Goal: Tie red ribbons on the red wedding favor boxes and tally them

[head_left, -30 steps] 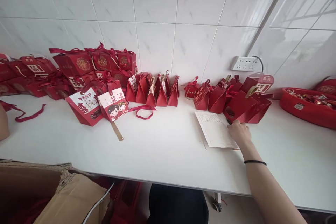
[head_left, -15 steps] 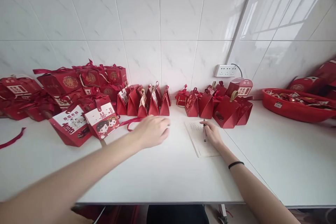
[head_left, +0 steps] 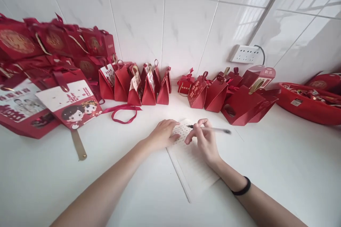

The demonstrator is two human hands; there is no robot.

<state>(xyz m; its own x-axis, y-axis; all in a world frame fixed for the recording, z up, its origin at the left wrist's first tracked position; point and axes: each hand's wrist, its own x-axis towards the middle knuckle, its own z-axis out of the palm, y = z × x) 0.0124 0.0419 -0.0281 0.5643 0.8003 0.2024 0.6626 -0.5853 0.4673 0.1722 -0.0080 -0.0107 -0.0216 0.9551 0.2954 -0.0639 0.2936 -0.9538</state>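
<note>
A notebook (head_left: 195, 165) with handwritten marks near its top lies tilted on the white table (head_left: 128, 191). My left hand (head_left: 163, 134) rests on the notebook's upper left edge, thumb and fingers apart, with nothing held. Over the page's upper right side, my right hand (head_left: 204, 140) grips a pen (head_left: 218, 129) that lies nearly level, its dark end pointing right. A black band (head_left: 242, 186) circles my right wrist.
Red gift boxes (head_left: 122, 83) line the wall, with larger ones (head_left: 71, 101) at the left. A ribbon (head_left: 125, 115) and a gold strap (head_left: 79, 145) lie left of my hands. A red basin (head_left: 306, 104) of wrapped items sits at the right, a power strip (head_left: 246, 55) above.
The view has moved closer and tilted. My left hand has come right onto the notebook. The pen in my right hand has turned from upright to nearly level, and the notebook appears nearer.
</note>
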